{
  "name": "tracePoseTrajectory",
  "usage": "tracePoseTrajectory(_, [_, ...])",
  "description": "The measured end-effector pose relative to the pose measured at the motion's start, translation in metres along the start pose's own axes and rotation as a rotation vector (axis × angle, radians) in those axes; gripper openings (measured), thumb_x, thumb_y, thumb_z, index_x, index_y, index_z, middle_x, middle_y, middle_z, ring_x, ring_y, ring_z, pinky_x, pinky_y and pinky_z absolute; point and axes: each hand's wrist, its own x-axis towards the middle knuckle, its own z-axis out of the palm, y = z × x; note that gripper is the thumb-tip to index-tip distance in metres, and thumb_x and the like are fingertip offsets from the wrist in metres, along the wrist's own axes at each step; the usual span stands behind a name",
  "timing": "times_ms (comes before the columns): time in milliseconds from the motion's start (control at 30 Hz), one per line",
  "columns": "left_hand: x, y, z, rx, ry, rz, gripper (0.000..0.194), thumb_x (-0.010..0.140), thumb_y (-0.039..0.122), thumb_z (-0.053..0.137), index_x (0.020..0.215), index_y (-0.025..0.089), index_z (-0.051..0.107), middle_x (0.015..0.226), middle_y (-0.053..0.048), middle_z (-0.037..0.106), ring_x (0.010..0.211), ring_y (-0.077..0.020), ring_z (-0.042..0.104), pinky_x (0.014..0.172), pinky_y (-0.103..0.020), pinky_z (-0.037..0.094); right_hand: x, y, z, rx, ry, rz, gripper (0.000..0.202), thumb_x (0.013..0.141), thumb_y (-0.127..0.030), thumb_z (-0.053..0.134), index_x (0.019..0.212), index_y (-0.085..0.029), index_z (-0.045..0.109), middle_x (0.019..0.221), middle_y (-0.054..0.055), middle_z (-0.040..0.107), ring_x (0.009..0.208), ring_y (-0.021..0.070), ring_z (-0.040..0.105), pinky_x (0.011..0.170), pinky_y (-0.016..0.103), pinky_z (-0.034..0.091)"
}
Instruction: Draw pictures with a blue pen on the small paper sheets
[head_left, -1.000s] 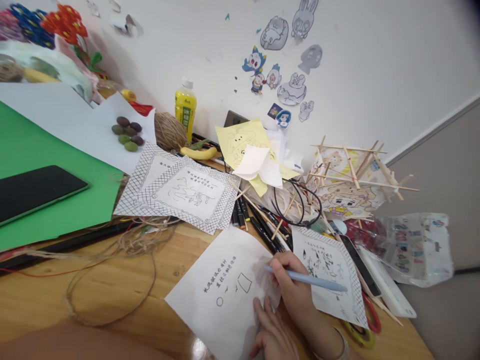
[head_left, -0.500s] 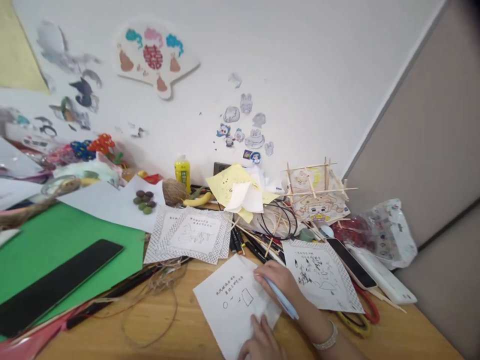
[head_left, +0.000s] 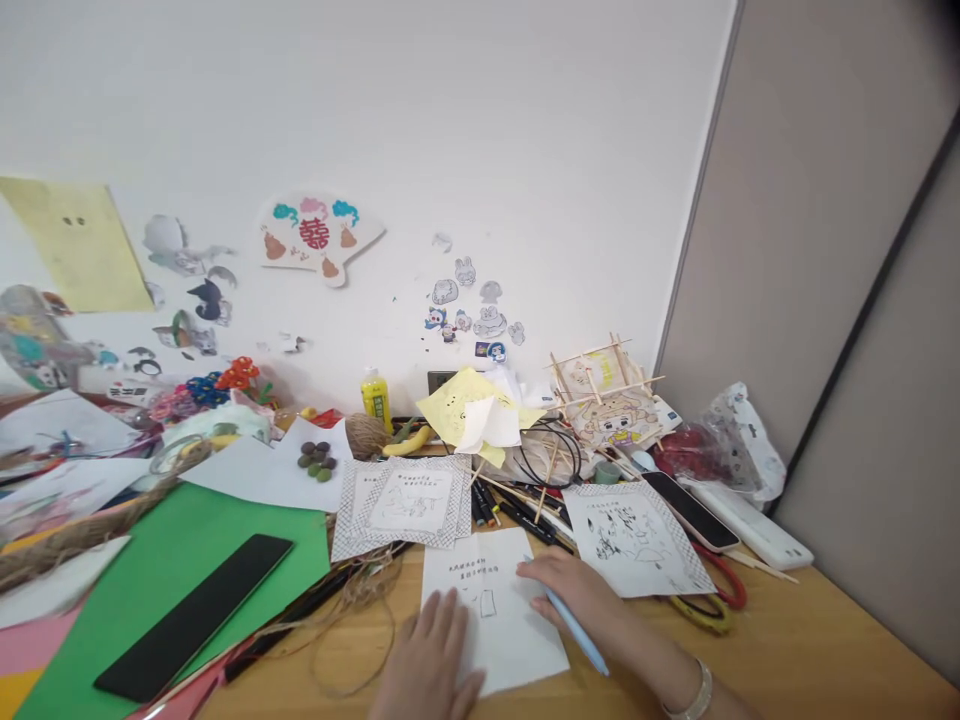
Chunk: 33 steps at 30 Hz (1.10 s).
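On the wooden table in front of me lies a white sheet of paper (head_left: 510,640) with handwritten lines and a small outlined shape. My left hand (head_left: 431,655) rests flat on its left side, fingers stretched out. A light blue pen (head_left: 576,632) is gripped in my right hand (head_left: 577,595) at the sheet's right edge; the fingers hide its tip. Just right of that hand is a finished-looking drawing with a patterned border (head_left: 637,540). Similar bordered drawings (head_left: 405,505) overlap behind the sheet.
Markers (head_left: 525,520) and thin sticks lie behind the sheet. At right are a phone (head_left: 690,510), a white power bank-like slab (head_left: 750,525) and scissors handles (head_left: 705,610). Leftward, a black bar (head_left: 195,615) lies on green paper (head_left: 300,520), near loose twine (head_left: 352,650).
The view has swung, and the sheet now sits straighter. My left hand has moved from the sheet's bottom edge to its left side. My right hand still holds the pen.
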Motion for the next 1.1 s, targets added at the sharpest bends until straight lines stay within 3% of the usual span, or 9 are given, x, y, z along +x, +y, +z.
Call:
tracePoseTrajectory(100, [0.003, -0.023, 0.008, -0.025, 0.125, -0.144, 0.054, 0.086, 0.047, 0.043, 0.124, 0.011, 0.054, 0.134, -0.019, 0.045, 0.122, -0.0363, 0.043, 0.096, -0.051, 0.038, -0.015, -0.007, 0.001, 0.062, 0.024, 0.034, 0.046, 0.079, -0.018, 0.059, 0.124, -0.019, 0.053, 0.122, 0.011, 0.057, 0.112, 0.0236, 0.051, 0.096, 0.035, 0.040])
tracePoseTrajectory(233, [0.005, -0.039, 0.029, -0.034, 0.259, -0.310, 0.055, 0.083, 0.045, 0.044, 0.120, 0.005, 0.055, 0.130, -0.022, 0.048, 0.122, -0.0362, 0.042, 0.099, -0.050, 0.037, -0.017, -0.009, 0.006, 0.019, 0.046, 0.076, 0.045, 0.077, -0.014, 0.059, 0.122, -0.017, 0.054, 0.123, 0.011, 0.056, 0.114, 0.0246, 0.048, 0.098, 0.037, 0.038])
tracePoseTrajectory(367, [0.006, -0.040, 0.030, -0.169, 0.308, -0.284, 0.044, 0.079, 0.037, 0.049, 0.112, 0.010, 0.060, 0.126, -0.019, 0.054, 0.120, -0.0353, 0.045, 0.099, -0.052, 0.037, -0.011, -0.010, 0.010, -0.067, 0.047, 0.062, 0.037, 0.077, -0.013, 0.059, 0.113, -0.019, 0.058, 0.113, 0.009, 0.061, 0.104, 0.0252, 0.052, 0.091, 0.038, 0.042])
tracePoseTrajectory(533, [0.009, -0.042, 0.015, -0.620, 0.342, -0.234, 0.034, 0.070, 0.023, 0.051, 0.100, 0.016, 0.065, 0.115, -0.014, 0.060, 0.112, -0.0289, 0.053, 0.099, -0.048, 0.040, -0.011, -0.013, 0.008, -0.137, 0.043, -0.004, 0.031, 0.079, -0.013, 0.057, 0.110, -0.018, 0.058, 0.106, 0.009, 0.063, 0.098, 0.0251, 0.053, 0.086, 0.038, 0.043])
tracePoseTrajectory(633, [0.011, -0.044, 0.009, -0.975, 0.388, -0.414, 0.035, 0.060, 0.021, 0.057, 0.095, 0.016, 0.064, 0.114, -0.013, 0.060, 0.116, -0.0298, 0.050, 0.100, -0.047, 0.039, -0.012, -0.015, 0.006, -0.098, 0.057, -0.010, 0.031, 0.079, -0.012, 0.056, 0.110, -0.018, 0.058, 0.105, 0.009, 0.062, 0.098, 0.0238, 0.053, 0.086, 0.036, 0.044])
tracePoseTrajectory(800, [0.013, -0.041, -0.007, -1.610, 0.355, -0.661, 0.062, 0.059, 0.025, 0.071, 0.116, 0.014, 0.050, 0.130, -0.018, 0.049, 0.115, -0.0294, 0.052, 0.097, -0.040, 0.044, -0.014, -0.016, 0.003, -0.029, 0.056, 0.031, 0.032, 0.079, -0.012, 0.055, 0.111, -0.019, 0.058, 0.104, 0.008, 0.063, 0.098, 0.0236, 0.053, 0.086, 0.036, 0.044])
tracePoseTrajectory(867, [0.017, -0.040, -0.012, -1.750, 0.379, -0.737, 0.061, 0.064, 0.025, 0.070, 0.120, 0.017, 0.048, 0.132, -0.016, 0.049, 0.115, -0.0267, 0.052, 0.098, -0.036, 0.044, -0.014, -0.016, 0.003, -0.013, 0.061, 0.041, 0.033, 0.079, -0.013, 0.056, 0.111, -0.018, 0.059, 0.105, 0.009, 0.063, 0.099, 0.0240, 0.053, 0.086, 0.036, 0.044])
tracePoseTrajectory(967, [0.023, -0.040, -0.012, -1.897, 0.390, -0.771, 0.055, 0.073, 0.025, 0.062, 0.124, 0.019, 0.044, 0.119, -0.013, 0.060, 0.112, -0.0248, 0.055, 0.096, -0.036, 0.045, -0.014, -0.014, 0.004, 0.008, 0.082, 0.029, 0.034, 0.077, -0.011, 0.057, 0.111, -0.016, 0.059, 0.107, 0.010, 0.063, 0.100, 0.0241, 0.053, 0.088, 0.036, 0.044])
tracePoseTrajectory(1100, [0.028, -0.040, -0.004, -1.844, 0.424, -0.855, 0.040, 0.077, 0.026, 0.058, 0.115, 0.016, 0.050, 0.105, -0.012, 0.066, 0.108, -0.0236, 0.059, 0.092, -0.032, 0.048, -0.013, -0.011, 0.005, -0.001, 0.120, 0.018, 0.033, 0.077, -0.009, 0.055, 0.108, -0.016, 0.060, 0.103, 0.009, 0.064, 0.096, 0.0236, 0.055, 0.084, 0.035, 0.045])
